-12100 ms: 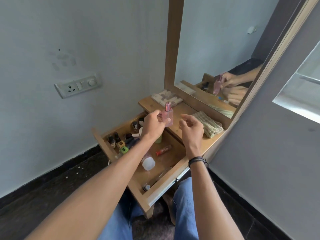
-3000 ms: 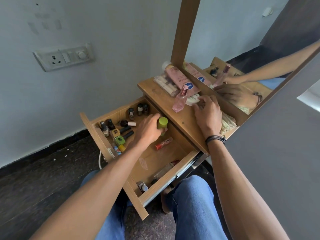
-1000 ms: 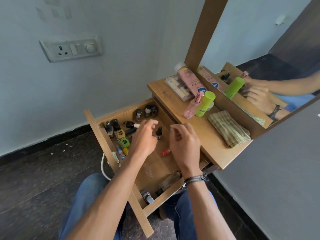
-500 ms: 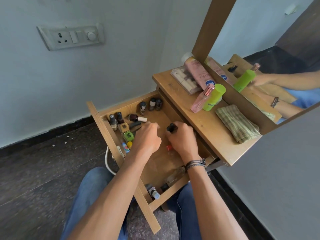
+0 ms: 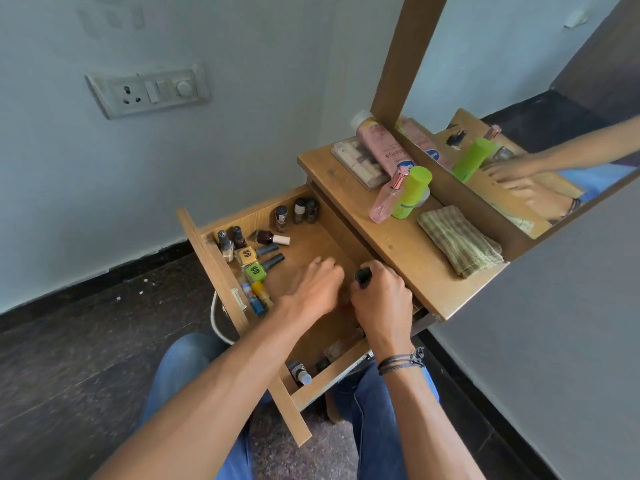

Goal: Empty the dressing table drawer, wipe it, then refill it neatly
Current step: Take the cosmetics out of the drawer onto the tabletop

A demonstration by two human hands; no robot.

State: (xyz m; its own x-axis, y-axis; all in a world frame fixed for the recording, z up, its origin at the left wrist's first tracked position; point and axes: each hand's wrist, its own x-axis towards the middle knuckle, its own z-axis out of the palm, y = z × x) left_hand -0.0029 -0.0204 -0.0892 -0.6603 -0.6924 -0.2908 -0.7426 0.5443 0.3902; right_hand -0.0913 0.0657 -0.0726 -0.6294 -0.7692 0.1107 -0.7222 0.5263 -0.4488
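The wooden drawer (image 5: 207, 258) is pulled out over my knees. Several nail polish bottles (image 5: 251, 258) lie and stand along its far left side, and three dark bottles (image 5: 297, 213) stand at its back corner. My right hand (image 5: 381, 303) grips a small black-capped bottle (image 5: 363, 276) just above the drawer's middle. My left hand (image 5: 313, 289) reaches down into the drawer beside it, fingers bent; whatever lies under them is hidden. A small bottle with a pale cap (image 5: 300, 373) lies in the near corner.
On the table top (image 5: 408, 258) stand a green bottle (image 5: 410, 192) and a pink perfume bottle (image 5: 383, 202), with a pink tube (image 5: 382, 147), a flat palette box (image 5: 356, 162) and a folded striped cloth (image 5: 459, 239). The mirror (image 5: 519, 81) stands behind. A white cable (image 5: 216, 323) hangs below the drawer.
The green bottle now stands on the table top. My right hand has taken the black-capped bottle and both hands have dropped into the drawer; the red item is now hidden beneath them.
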